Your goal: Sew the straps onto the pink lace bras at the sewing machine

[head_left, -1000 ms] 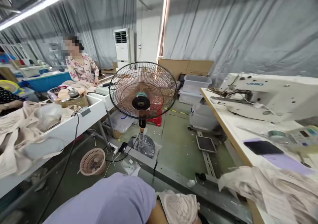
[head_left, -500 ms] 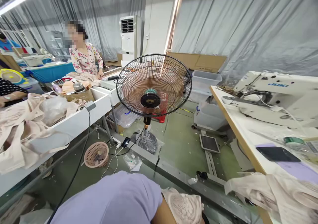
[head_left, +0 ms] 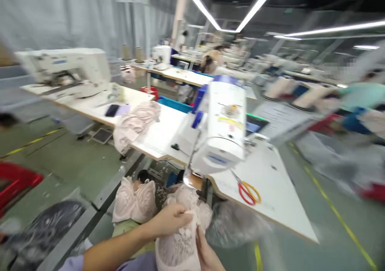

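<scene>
A pale pink lace bra (head_left: 180, 243) is between my hands, just below the head of a white sewing machine (head_left: 224, 130). My left hand (head_left: 173, 221) pinches its upper edge, thumb on top. On the other side, my right hand (head_left: 206, 251) grips the cup's edge, its fingers partly hidden behind the fabric. Part of the lace reaches up near the machine's needle area; motion blur hides whether it touches. Another pale pink bra (head_left: 135, 201) lies to the left, over my lap. Scissors (head_left: 248, 191) with red and yellow handles rest on the white table right of the machine.
A heap of pink garments (head_left: 135, 122) hangs over the front edge of the table, beside a dark phone (head_left: 112, 110). A second sewing machine (head_left: 69, 70) stands farther left. A clear plastic bag (head_left: 234, 225) sits under the table edge. People work in the blurred background.
The view has swung right, away from the standing fan to the sewing machine. Both hands have come into view holding the bra; before, only a sleeve and part of an arm showed.
</scene>
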The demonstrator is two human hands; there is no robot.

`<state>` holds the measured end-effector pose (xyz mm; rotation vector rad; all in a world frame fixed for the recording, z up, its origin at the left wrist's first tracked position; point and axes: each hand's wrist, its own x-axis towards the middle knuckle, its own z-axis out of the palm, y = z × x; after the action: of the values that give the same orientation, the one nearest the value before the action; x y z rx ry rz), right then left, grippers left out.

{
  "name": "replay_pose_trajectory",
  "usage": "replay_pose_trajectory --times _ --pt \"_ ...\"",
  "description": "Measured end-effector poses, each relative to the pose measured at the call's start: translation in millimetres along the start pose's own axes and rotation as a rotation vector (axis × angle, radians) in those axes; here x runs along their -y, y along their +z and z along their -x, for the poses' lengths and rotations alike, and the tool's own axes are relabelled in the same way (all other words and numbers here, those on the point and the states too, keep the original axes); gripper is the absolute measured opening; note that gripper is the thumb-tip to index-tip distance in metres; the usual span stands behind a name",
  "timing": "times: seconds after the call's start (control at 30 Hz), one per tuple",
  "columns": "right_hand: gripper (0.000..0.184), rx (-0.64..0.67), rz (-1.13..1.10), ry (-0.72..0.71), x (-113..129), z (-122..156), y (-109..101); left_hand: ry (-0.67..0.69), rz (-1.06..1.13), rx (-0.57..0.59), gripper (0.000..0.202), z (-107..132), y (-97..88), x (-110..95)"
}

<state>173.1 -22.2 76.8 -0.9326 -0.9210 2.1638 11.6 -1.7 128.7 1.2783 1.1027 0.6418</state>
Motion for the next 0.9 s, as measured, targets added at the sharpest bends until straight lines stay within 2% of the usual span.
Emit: replay_pose_trajectory --times 0.07,0.13,0.2,0.27,0.33,0.37,0.43,0.5,0.53,0.67,0.9 --pt "0.052 -0.106 -0.138 -0.045 -0.7 2.4 -9.2 0.019 -0.058 0.046 0.04 -12.2 4.1 -5.4" --pt "0.044 -0.181 -0.222 -0.061 6.1 -2.2 -18.4 0.05 -0.092 0.107 0.039 -17.7 10.5 -6.8" --pt "0.036 -0.286 -0.262 -0.097 17.0 -5.1 -30.1 0.064 -0.129 0.11 0.039 -20.9 16.7 -4.4" --pt "0.033 -0.434 -0.281 -0.166 28.6 -2.9 -42.9 0.074 -0.194 0.017 0.04 -24.9 19.8 0.7" --pt "0.033 -0.501 -0.282 -0.22 38.5 3.6 -52.5 0.099 -0.273 -0.122 0.04 -29.8 19.4 6.9" --pt "0.032 -0.471 -0.26 -0.229 42.3 7.3 -54.6 0.109 -0.309 -0.178 0.04 -32.2 18.5 10.2" --pt "0.029 -0.326 -0.126 -0.211 47.5 13.6 -52.3 0.12 -0.385 -0.243 0.04 -36.0 17.4 16.6" --pt "0.028 -0.212 0.085 -0.203 49.7 16.0 -43.5 0.126 -0.458 -0.262 0.041 -38.0 18.1 22.3" --pt "0.029 -0.197 0.192 -0.219 50.1 15.7 -38.1 0.127 -0.49 -0.265 0.041 -38.3 19.1 24.7" --pt "0.033 -0.258 0.476 -0.368 51.3 11.1 -23.3 0.139 -0.574 -0.276 0.037 -34.7 21.5 29.1" --pt "0.035 -0.288 0.706 -0.504 54.5 14.2 -20.9 0.195 -0.622 -0.247 0.025 -19.6 18.5 25.2"
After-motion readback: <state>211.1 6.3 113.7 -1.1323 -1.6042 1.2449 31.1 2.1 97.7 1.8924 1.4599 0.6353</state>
